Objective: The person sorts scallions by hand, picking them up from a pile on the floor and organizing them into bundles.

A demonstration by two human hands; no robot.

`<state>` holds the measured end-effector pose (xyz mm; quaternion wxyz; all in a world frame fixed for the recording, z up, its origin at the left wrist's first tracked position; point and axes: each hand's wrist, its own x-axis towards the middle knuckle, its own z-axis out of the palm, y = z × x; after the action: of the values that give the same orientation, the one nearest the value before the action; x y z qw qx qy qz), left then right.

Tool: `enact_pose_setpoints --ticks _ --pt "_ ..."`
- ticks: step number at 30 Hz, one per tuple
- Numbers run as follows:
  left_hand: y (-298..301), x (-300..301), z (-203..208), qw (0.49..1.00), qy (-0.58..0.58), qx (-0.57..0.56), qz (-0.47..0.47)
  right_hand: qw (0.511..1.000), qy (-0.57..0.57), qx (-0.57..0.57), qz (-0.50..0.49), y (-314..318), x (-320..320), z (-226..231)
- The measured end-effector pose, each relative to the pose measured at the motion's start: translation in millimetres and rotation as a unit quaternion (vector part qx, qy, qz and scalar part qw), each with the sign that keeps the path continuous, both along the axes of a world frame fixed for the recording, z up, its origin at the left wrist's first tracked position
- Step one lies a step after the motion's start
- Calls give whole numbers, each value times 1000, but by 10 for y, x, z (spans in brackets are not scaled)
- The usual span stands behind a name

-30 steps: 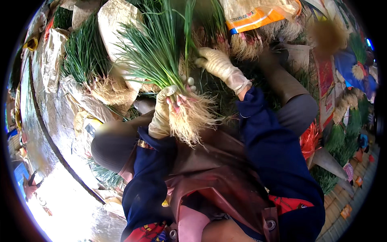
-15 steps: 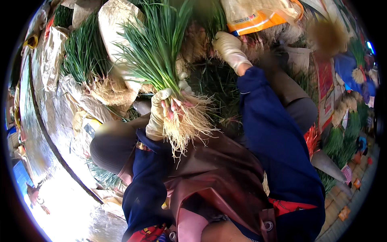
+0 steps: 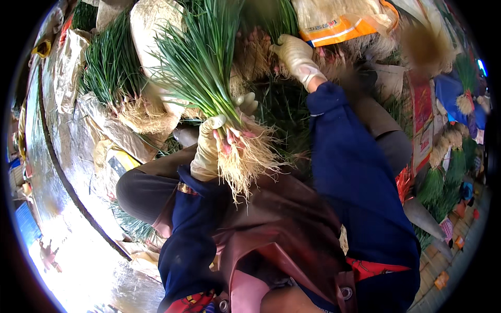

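Observation:
A large bunch of spring onions (image 3: 209, 78) hangs in my gloved left hand (image 3: 207, 151), its green leaves pointing up and its pale roots fanning down over my apron. The fingers of that hand wrap round the stems just above the pinkish bulbs, and some fingertips show behind the bunch. Farther out, my gloved right hand (image 3: 296, 56) reaches to a pile of rooted spring onions (image 3: 255, 52) beside an orange-edged sack (image 3: 344, 23). Its fingers curl downward against the pile. What they hold, if anything, is hidden.
More spring onions (image 3: 112, 65) lie at the left on crumpled sacking (image 3: 156, 36). A dark hose (image 3: 62, 177) curves over the wet, shiny floor. Loose green leaves (image 3: 279, 101) cover the ground between my knees. At the far right another person's blue sleeve (image 3: 449, 91) shows near more bunches.
My right hand has shifted slightly left and up along the pile. The bunch in my left hand has turned a little, and the fingers behind it have spread apart.

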<state>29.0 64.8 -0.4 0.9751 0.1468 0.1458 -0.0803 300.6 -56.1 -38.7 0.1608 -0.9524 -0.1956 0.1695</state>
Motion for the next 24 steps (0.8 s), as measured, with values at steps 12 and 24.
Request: enact_pose_setpoints --ticks 12,24 --pt "22 -66 -269 1000 5 9 -4 870 351 346 16 -108 -847 623" --pt "-51 36 490 994 -32 -66 77 969 139 -117 168 -163 -429 189"
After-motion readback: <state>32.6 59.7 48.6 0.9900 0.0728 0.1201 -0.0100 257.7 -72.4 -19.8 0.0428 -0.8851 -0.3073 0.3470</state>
